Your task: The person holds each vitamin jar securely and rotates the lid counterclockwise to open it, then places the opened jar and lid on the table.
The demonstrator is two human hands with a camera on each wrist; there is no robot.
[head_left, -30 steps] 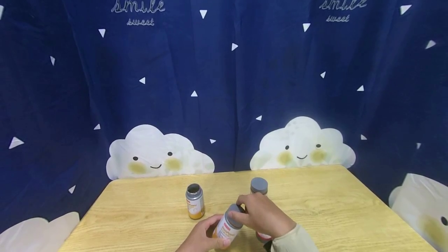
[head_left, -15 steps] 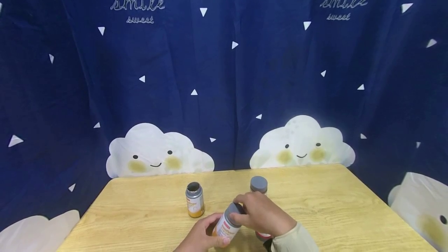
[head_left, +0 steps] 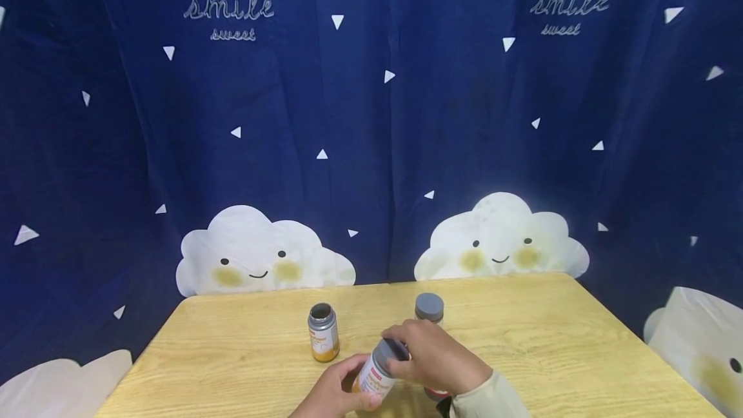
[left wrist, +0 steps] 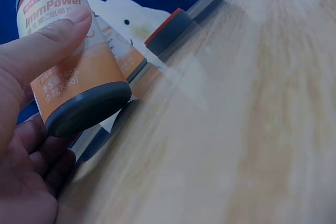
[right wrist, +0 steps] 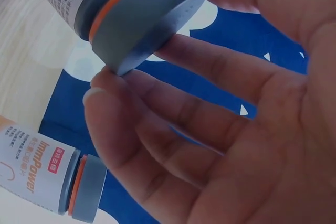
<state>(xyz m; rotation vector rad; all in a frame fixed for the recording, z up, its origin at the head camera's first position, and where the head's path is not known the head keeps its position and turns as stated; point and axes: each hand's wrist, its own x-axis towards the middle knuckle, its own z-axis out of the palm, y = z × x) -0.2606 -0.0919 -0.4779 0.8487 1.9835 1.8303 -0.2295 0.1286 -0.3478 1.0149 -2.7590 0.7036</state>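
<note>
My left hand point(head_left: 336, 387) holds a pill bottle point(left wrist: 73, 51) with a white and orange label, its thumb across the label. The bottle leans to the right, its dark base showing in the left wrist view. My right hand point(head_left: 432, 355) grips the bottle's grey cap point(right wrist: 142, 27), fingertips spread round the rim. The cap sits on the bottle neck, an orange ring at its lower edge. To the left stands a similar bottle point(head_left: 323, 334) without a cap, its dark mouth facing up. Behind my right hand is a capped bottle point(head_left: 429, 307), partly hidden.
A small grey cap-like piece with an orange rim point(left wrist: 169, 32) sits on the wooden table point(head_left: 232, 353) in the left wrist view. Something red-edged point(head_left: 436, 393) shows beneath my right wrist. A blue curtain point(head_left: 371, 115) with clouds hangs behind the table's far edge.
My right fingers and thumb have shifted slightly round the cap of the held bottle. My left hand and the standing bottles stay put.
</note>
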